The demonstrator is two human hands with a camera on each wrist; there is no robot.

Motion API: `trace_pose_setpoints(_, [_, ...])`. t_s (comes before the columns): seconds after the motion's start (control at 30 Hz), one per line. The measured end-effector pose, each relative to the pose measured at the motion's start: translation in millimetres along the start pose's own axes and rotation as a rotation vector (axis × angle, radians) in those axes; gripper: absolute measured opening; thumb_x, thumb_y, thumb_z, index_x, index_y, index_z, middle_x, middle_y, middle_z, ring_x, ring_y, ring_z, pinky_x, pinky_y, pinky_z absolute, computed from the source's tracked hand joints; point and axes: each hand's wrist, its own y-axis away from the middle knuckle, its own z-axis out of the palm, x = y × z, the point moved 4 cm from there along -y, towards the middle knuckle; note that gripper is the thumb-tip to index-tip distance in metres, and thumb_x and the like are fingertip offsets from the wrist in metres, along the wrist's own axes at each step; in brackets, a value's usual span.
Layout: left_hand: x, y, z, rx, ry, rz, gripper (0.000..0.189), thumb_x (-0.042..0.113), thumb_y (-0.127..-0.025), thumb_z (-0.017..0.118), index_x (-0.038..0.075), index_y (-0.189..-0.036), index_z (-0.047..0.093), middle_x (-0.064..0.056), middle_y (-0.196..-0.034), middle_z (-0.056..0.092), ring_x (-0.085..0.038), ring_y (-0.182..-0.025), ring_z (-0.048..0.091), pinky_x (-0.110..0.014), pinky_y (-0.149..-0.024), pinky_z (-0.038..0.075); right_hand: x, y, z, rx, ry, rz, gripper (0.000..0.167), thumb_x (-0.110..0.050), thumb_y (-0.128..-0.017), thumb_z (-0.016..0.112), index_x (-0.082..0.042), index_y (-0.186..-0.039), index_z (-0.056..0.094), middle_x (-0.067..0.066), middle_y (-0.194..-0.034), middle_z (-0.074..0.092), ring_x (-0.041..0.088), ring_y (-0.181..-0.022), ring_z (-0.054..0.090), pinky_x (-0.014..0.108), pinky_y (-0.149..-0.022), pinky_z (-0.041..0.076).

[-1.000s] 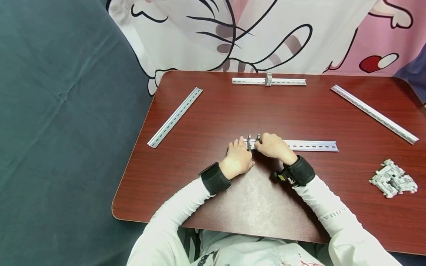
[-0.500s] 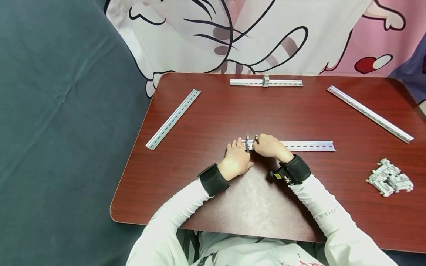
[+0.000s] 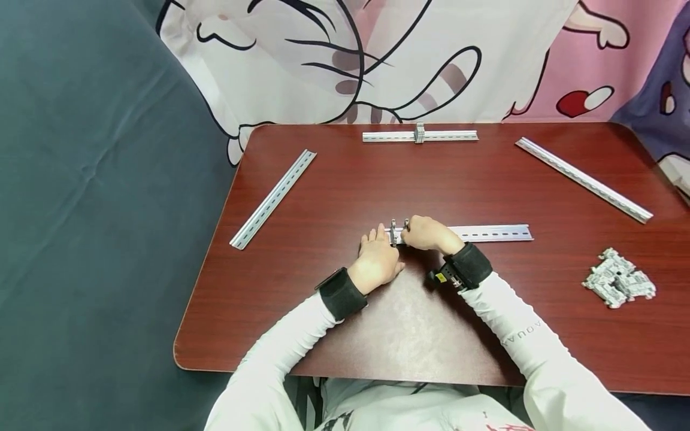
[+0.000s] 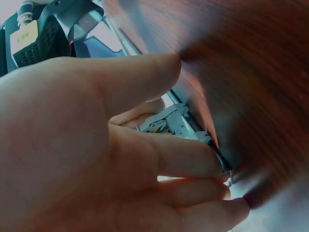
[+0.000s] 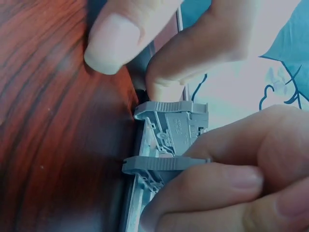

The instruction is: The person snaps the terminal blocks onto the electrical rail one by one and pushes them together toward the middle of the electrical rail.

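Observation:
A slotted metal DIN rail (image 3: 490,233) lies crosswise in front of the person. Two grey DIN-rail terminal blocks sit near its left end. My left hand (image 3: 375,261) rests at that end, fingers extended beside the left block (image 5: 176,123); in the left wrist view its fingers (image 4: 188,154) look mostly straight, with the thumb apart. The right hand (image 3: 430,233) pinches the other block (image 5: 161,164) between thumb and curled fingers, a small gap from the first. Those fingers hide part of this block and of the rail beneath it.
Another rail (image 3: 274,200) lies slanted at left, and one (image 3: 584,179) slants at right. At the back, a rail (image 3: 447,136) carries a single block (image 3: 419,133). Several grey blocks (image 3: 620,278) are heaped at right on the brown table (image 3: 259,323).
The head view has shifted, so the table appears slightly further left. Both hands stay at the same end of the rail, with little visible movement against it.

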Motion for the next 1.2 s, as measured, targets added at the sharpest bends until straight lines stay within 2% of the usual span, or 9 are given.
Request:
trace_pose_setpoints(0.27, [0.1, 0.9, 2.5, 0.021, -0.017, 0.007, 0.048, 0.045, -0.101, 0.044, 0.018, -0.139, 0.055, -0.022, -0.158, 0.022, -0.035, -0.146, 0.026, -0.047, -0.117, 0.027, 0.2, 3.3, 3.2, 0.058, -0.005, 0.025, 0.029, -0.020, -0.090, 0.048, -0.013, -0.062, 0.049, 0.007, -0.072, 0.054, 0.024, -0.070, 0.054, 0.034, -0.064, 0.044])
trace_pose_setpoints(0.47, [1.0, 0.5, 3.5, 0.006, -0.017, 0.005, 0.052, 0.046, -0.100, 0.044, 0.015, -0.142, 0.051, -0.021, -0.159, 0.021, -0.035, -0.147, 0.025, -0.047, -0.117, 0.027, 8.9, 17.4, -4.9, 0.077, -0.033, 0.005, 0.044, -0.034, -0.098, 0.047, -0.015, -0.058, 0.048, 0.001, -0.062, 0.046, 0.021, -0.064, 0.051, 0.033, -0.062, 0.041])
trace_pose_setpoints(0.6, [1.0, 1.0, 2.0, 0.015, -0.010, -0.013, 0.054, 0.047, -0.100, 0.043, 0.013, -0.141, 0.051, -0.021, -0.159, 0.020, -0.034, -0.147, 0.025, -0.046, -0.118, 0.026, 25.9, 32.2, -18.6, 0.103, -0.070, 0.004, 0.050, -0.041, -0.100, 0.045, -0.016, -0.057, 0.043, -0.003, -0.058, 0.037, 0.017, -0.059, 0.045, 0.030, -0.060, 0.037])
trace_pose_setpoints(0.7, [1.6, 1.7, 0.8, 0.022, -0.008, -0.022, 0.055, 0.048, -0.100, 0.043, 0.012, -0.142, 0.051, -0.021, -0.159, 0.020, -0.034, -0.147, 0.024, -0.045, -0.118, 0.026, 46.8, 45.7, -28.6, 0.151, -0.086, 0.017, 0.049, -0.039, -0.100, 0.046, -0.014, -0.058, 0.043, -0.003, -0.059, 0.036, 0.017, -0.059, 0.042, 0.029, -0.058, 0.035])
trace_pose_setpoints(0.73, [1.8, 1.9, 0.5, 0.024, -0.008, -0.024, 0.056, 0.048, -0.100, 0.043, 0.011, -0.142, 0.051, -0.021, -0.159, 0.020, -0.034, -0.147, 0.024, -0.045, -0.118, 0.026, 55.4, 50.2, -30.9, 0.163, -0.094, 0.025, 0.049, -0.037, -0.100, 0.046, -0.010, -0.060, 0.048, -0.001, -0.060, 0.041, 0.018, -0.061, 0.045, 0.030, -0.059, 0.036])
trace_pose_setpoints(0.83, [2.3, 1.9, 0.8, 0.026, -0.014, -0.024, 0.056, 0.048, -0.100, 0.042, 0.011, -0.142, 0.050, -0.021, -0.159, 0.020, -0.034, -0.147, 0.024, -0.045, -0.118, 0.026, 84.0, 66.2, -35.8, 0.177, -0.123, 0.071, 0.051, -0.039, -0.101, 0.042, 0.002, -0.080, 0.065, 0.012, -0.071, 0.061, 0.030, -0.074, 0.059, 0.040, -0.068, 0.046])
trace_pose_setpoints(0.93, [3.1, 2.0, 0.5, 0.029, -0.020, -0.022, 0.057, 0.048, -0.100, 0.042, 0.010, -0.142, 0.049, -0.021, -0.159, 0.020, -0.034, -0.147, 0.025, -0.045, -0.118, 0.027, 117.6, 85.6, -41.8, 0.204, -0.141, 0.132, 0.057, -0.042, -0.102, 0.038, 0.006, -0.099, 0.069, 0.022, -0.094, 0.069, 0.037, -0.090, 0.063, 0.047, -0.075, 0.048])
trace_pose_setpoints(1.1, [4.4, 2.3, -0.9, 0.033, -0.023, -0.019, 0.057, 0.047, -0.101, 0.042, 0.010, -0.143, 0.049, -0.022, -0.159, 0.021, -0.034, -0.147, 0.025, -0.045, -0.118, 0.027, 177.2, 128.6, -56.3, 0.332, -0.142, 0.246, 0.054, -0.043, -0.099, 0.044, 0.006, -0.092, 0.068, 0.023, -0.088, 0.066, 0.033, -0.079, 0.060, 0.032, -0.058, 0.041])
trace_pose_setpoints(1.2, [4.5, 1.9, -0.9, 0.031, -0.018, -0.020, 0.056, 0.047, -0.101, 0.041, 0.010, -0.142, 0.050, -0.022, -0.159, 0.020, -0.034, -0.147, 0.024, -0.045, -0.118, 0.026, 208.8, 158.3, -61.4, 0.403, -0.125, 0.365, 0.052, -0.039, -0.096, 0.051, 0.011, -0.097, 0.065, 0.033, -0.093, 0.064, 0.048, -0.081, 0.060, 0.032, -0.053, 0.041])
